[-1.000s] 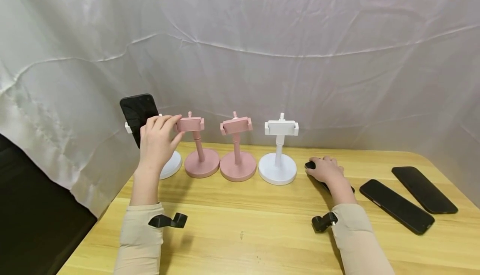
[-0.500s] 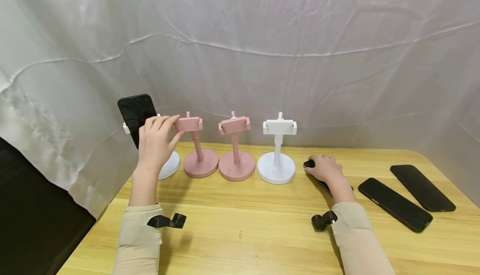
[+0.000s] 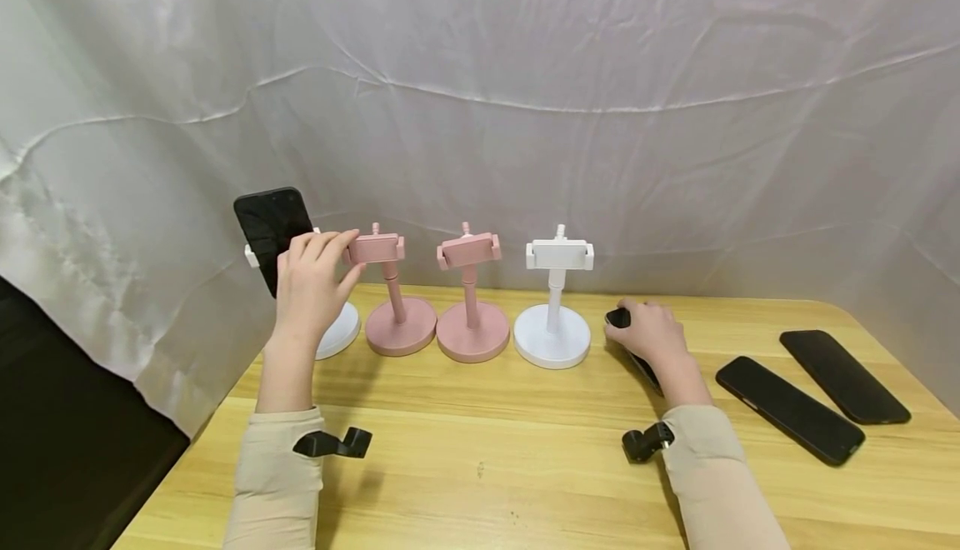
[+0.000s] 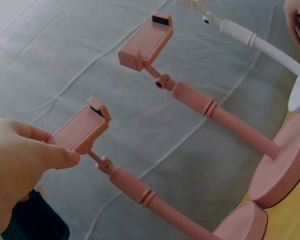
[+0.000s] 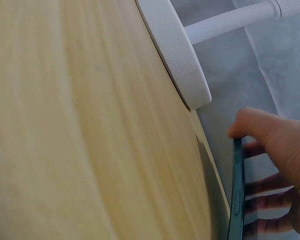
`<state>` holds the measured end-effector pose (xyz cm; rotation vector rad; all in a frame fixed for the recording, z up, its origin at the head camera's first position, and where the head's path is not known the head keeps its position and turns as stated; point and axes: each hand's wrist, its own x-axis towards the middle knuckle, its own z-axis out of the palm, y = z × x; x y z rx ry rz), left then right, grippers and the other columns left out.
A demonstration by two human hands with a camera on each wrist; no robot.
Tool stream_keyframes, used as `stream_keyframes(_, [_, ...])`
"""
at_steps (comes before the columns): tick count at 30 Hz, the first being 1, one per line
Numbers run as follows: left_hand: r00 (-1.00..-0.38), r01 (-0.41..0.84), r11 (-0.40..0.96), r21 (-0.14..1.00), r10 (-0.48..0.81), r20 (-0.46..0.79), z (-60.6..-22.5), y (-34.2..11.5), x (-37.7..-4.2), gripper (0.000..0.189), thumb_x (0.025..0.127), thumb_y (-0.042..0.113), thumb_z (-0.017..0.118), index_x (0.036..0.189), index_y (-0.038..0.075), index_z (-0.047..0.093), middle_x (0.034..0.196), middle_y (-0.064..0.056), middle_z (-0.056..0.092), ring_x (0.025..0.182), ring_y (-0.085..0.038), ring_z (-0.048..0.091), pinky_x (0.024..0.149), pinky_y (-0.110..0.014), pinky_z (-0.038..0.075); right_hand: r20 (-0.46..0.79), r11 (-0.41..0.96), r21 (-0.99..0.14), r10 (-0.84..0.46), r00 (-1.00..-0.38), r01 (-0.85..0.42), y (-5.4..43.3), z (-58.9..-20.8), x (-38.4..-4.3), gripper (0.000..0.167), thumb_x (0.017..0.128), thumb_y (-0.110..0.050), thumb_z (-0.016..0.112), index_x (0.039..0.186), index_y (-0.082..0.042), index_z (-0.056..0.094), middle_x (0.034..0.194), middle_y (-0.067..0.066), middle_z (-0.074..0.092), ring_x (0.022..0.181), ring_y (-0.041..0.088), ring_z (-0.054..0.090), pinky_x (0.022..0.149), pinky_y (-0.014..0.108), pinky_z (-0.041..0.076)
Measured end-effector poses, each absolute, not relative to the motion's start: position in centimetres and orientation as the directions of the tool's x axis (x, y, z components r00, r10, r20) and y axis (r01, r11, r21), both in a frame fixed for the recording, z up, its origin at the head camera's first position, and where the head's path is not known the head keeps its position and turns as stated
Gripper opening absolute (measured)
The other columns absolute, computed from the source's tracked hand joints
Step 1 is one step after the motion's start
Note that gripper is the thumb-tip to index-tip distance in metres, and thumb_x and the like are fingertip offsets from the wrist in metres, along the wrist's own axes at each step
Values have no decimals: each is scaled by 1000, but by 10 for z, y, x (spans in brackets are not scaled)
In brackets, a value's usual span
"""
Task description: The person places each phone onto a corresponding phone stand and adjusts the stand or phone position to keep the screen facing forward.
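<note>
My left hand (image 3: 307, 283) pinches one end of the clamp of a pink phone stand (image 3: 378, 248) between thumb and fingers, as the left wrist view shows. That clamp (image 4: 80, 130) holds no phone. Behind the hand, a dark phone (image 3: 272, 221) leans upright in the clamp of a white stand (image 3: 342, 333); the hand hides part of both. On the right, my right hand (image 3: 651, 333) grips another dark phone (image 3: 619, 318) by its edges. In the right wrist view this phone (image 5: 236, 195) stands edge-on to the camera, thumb at its near end.
A second pink stand (image 3: 474, 333) and a white stand (image 3: 553, 337) complete the row, their clamps without phones. Two more dark phones (image 3: 791, 408) (image 3: 846, 377) lie on the wooden table (image 3: 480, 433) at the right. A grey cloth (image 3: 480, 158) hangs behind the table.
My right hand has raised its phone's edge and shifted slightly back with it; the phone now tilts more. The left hand keeps its pinch on the pink stand's clamp.
</note>
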<state>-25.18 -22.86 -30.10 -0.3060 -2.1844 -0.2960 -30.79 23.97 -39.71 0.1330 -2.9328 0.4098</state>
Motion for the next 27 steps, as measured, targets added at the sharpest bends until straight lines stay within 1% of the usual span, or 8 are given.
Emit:
stream_keyframes(3, [-572,326,941,94,117,812,-301,-229,-252,47,82,20,79,125,12,64,117,-13,66,113,-35,50,91,-56,41,237,955,-274,-48,-970,-114,238,-396,-308,56,83,-41,61,129,-8,57,114,34,55,101,52,53,69,60,47])
stream_keyframes(7, [-570,323,942,92,116,814,-301,-229,-252,47,81,20,79,125,12,64,117,-13,66,113,-35,50,91,-56,41,289,950,-288,-29,-957,-116,236,-396,-308,55,83,-40,61,129,-10,58,119,34,53,104,52,50,73,62,46])
stream_keyframes(12, [-571,320,943,96,111,813,-302,-228,-252,47,81,20,79,125,12,64,117,-13,66,112,-35,50,90,-55,41,344,940,-314,-17,-939,-131,235,-395,-307,53,84,-38,63,128,-11,60,122,33,52,104,49,48,78,62,44])
stream_keyframes(19, [-567,324,942,92,115,815,-301,-229,-252,46,82,20,78,125,12,64,117,-13,66,113,-35,50,91,-55,41,417,924,-351,8,-909,-153,233,-389,-306,49,82,-37,66,124,-12,63,126,32,51,107,49,47,82,62,43])
stream_keyframes(27, [-577,311,946,94,109,810,-302,-228,-252,46,82,19,79,124,12,64,117,-13,66,113,-35,50,92,-56,41,486,909,-380,39,-873,-171,230,-377,-304,49,82,-37,66,125,-12,62,128,33,51,109,50,47,85,63,42])
